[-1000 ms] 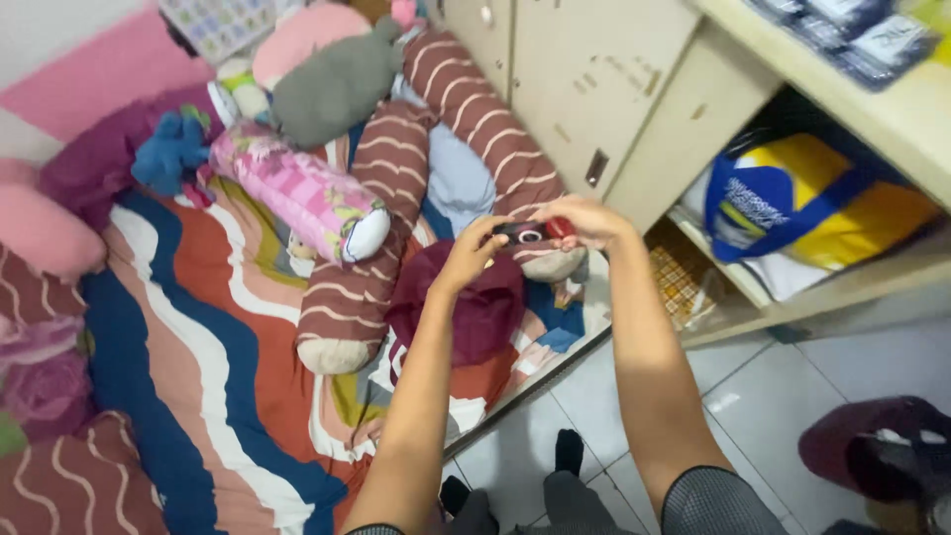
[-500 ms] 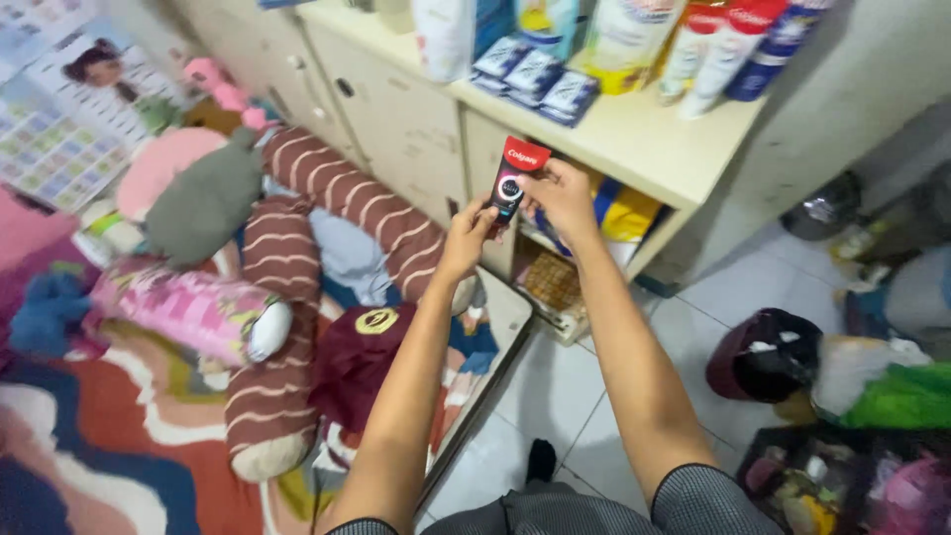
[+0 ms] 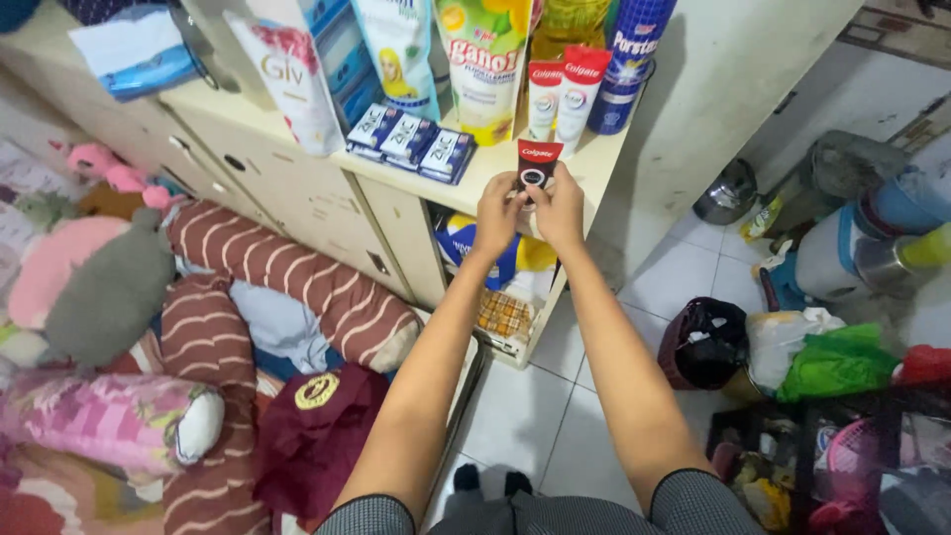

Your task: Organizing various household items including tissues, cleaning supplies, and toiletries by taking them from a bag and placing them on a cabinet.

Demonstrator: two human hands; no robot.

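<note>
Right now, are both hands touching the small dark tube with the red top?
Touching. The head view shows the left hand and right hand both pinching the lower part of the dark tube, fingers overlapping its edges, held upright above the shelf edge.

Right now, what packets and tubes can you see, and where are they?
Small tube: dark with red top, held by left hand and right hand.
Two tubes: white and red, upright on the shelf.
Flat packs: blue and white, lying on the shelf.
Yellow-green pouch: standing behind them.
White pouch: leaning, left.
</note>
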